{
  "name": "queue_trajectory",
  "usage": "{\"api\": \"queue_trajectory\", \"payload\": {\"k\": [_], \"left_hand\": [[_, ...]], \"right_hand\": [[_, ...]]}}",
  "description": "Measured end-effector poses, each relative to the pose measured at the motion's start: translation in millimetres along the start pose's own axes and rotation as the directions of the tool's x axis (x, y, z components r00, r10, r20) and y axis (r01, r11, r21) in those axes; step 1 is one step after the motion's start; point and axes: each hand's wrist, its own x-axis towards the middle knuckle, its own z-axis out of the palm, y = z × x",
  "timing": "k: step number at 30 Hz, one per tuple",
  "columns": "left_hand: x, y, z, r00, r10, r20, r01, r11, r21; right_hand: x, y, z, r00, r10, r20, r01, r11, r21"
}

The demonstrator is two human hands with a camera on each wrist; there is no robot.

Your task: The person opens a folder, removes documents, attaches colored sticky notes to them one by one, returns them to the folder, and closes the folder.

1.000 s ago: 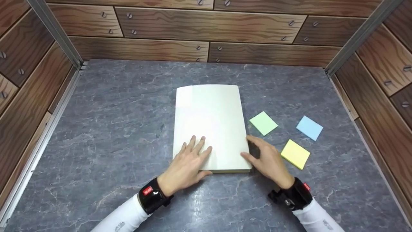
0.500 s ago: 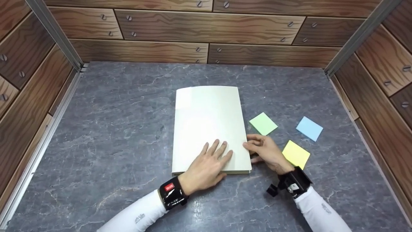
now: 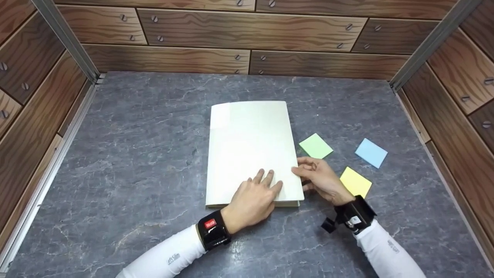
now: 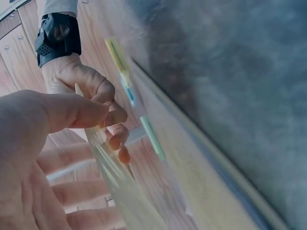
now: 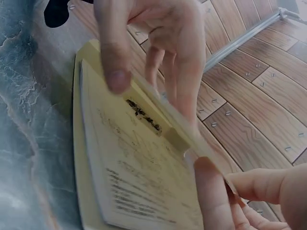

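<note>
A cream folder (image 3: 247, 135) lies in the middle of the table, its cover raised along the near right side. My left hand (image 3: 251, 200) holds the cover at the near edge: fingers spread on top, thumb underneath, as the right wrist view shows. At the right edge, my right hand (image 3: 322, 179) pinches the cover, thumb on the outside and a finger inside. Printed sheets (image 5: 134, 167) with a dark marking near the top show inside the folder. From the head view the left thumb is hidden beneath the cover.
Right of the folder lie a green sticky-note pad (image 3: 315, 144), a blue pad (image 3: 371, 153) and a yellow pad (image 3: 355, 181), the last partly behind the right hand. Wood-patterned walls (image 3: 247, 31) with metal corner posts enclose the grey marbled table (image 3: 135, 154).
My left hand has slid right along the folder's near edge, its thumb going under the cover. My right hand has turned and taken the right edge, and the cover has risen slightly.
</note>
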Motion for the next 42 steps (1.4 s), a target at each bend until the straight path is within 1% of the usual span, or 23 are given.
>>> {"api": "queue_trajectory", "payload": {"k": [4, 9, 12, 15, 17, 20, 22, 24, 28, 30, 32, 34, 37, 42], "left_hand": [[-2.1, -2.5, -6.4, 0.998, -0.014, -0.060, 0.012, 0.999, -0.039], [-6.4, -5.9, -17.4, 0.995, -0.028, -0.093, 0.018, 0.994, -0.111], [-9.5, -7.8, -22.1, 0.993, -0.040, -0.108, 0.023, 0.988, -0.151], [-12.7, -10.2, -25.8, 0.988, -0.058, -0.140, 0.030, 0.980, -0.196], [-14.8, -12.4, -28.5, 0.983, -0.075, -0.169, 0.034, 0.972, -0.232], [-18.4, -16.3, -32.6, 0.972, -0.098, -0.213, 0.033, 0.957, -0.289], [-20.9, -19.2, -35.6, 0.964, -0.112, -0.241, 0.030, 0.947, -0.319], [-23.3, -22.0, -38.3, 0.956, -0.120, -0.267, 0.024, 0.941, -0.337], [-28.0, -26.8, -43.0, 0.940, -0.139, -0.312, 0.018, 0.932, -0.362], [-30.3, -29.0, -44.4, 0.932, -0.154, -0.329, 0.016, 0.922, -0.387], [-33.1, -31.1, -45.4, 0.923, -0.173, -0.342, 0.016, 0.909, -0.417], [-35.7, -33.3, -46.3, 0.915, -0.190, -0.355, 0.014, 0.896, -0.444], [-39.4, -37.0, -48.1, 0.902, -0.209, -0.378, 0.008, 0.883, -0.470], [-45.3, -44.3, -54.0, 0.874, -0.245, -0.419, 0.001, 0.864, -0.503]], "right_hand": [[-4.0, -10.4, -0.4, 1.000, -0.024, -0.010, 0.024, 1.000, -0.010], [-11.4, -20.6, -4.6, 0.998, -0.060, -0.001, 0.060, 0.998, 0.006], [-15.6, -24.8, -7.5, 0.995, -0.101, 0.007, 0.101, 0.994, 0.041], [-18.3, -26.6, -11.2, 0.988, -0.155, 0.008, 0.155, 0.987, 0.044], [-19.3, -26.2, -13.5, 0.981, -0.194, 0.011, 0.194, 0.981, 0.011], [-19.2, -23.1, -15.9, 0.966, -0.258, 0.029, 0.260, 0.961, -0.098], [-18.2, -19.7, -15.7, 0.950, -0.307, 0.055, 0.312, 0.929, -0.199], [-17.0, -16.1, -14.7, 0.933, -0.352, 0.078, 0.358, 0.882, -0.305], [-15.2, -8.3, -12.4, 0.900, -0.416, 0.128, 0.424, 0.770, -0.478], [-14.7, -4.9, -12.3, 0.885, -0.437, 0.160, 0.451, 0.719, -0.529], [-14.1, -1.2, -12.6, 0.867, -0.456, 0.199, 0.480, 0.659, -0.579], [-13.8, 2.3, -12.8, 0.854, -0.465, 0.232, 0.497, 0.600, -0.627], [-13.7, 7.3, -12.6, 0.848, -0.454, 0.272, 0.501, 0.526, -0.687], [-12.7, 11.4, -9.2, 0.867, -0.379, 0.325, 0.476, 0.431, -0.767]]}}
